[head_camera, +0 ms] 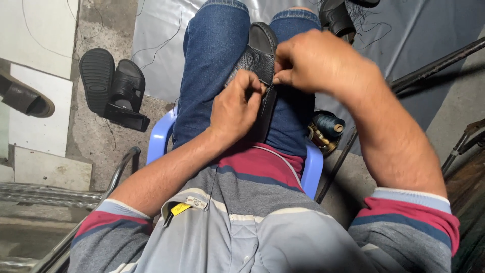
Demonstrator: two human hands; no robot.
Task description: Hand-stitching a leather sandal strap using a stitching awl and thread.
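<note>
Black leather sandal (262, 50) sits wedged upright between the knees, centre top of the frame, sole edge facing up. Left hand (236, 108) curls against its strap, fingers bent and pinching at the leather edge. Right hand (316, 63) closes in a loose fist at the sandal's right side, thumb and forefinger pressed together on something too small to make out. Blue plastic chair (160, 136) shows under the thighs. Dark thread spool (327, 125) rests on the seat at right. Pair of black sandals (113, 86) lies on the concrete, upper left. Another black sandal (336, 17) at top edge.
</note>
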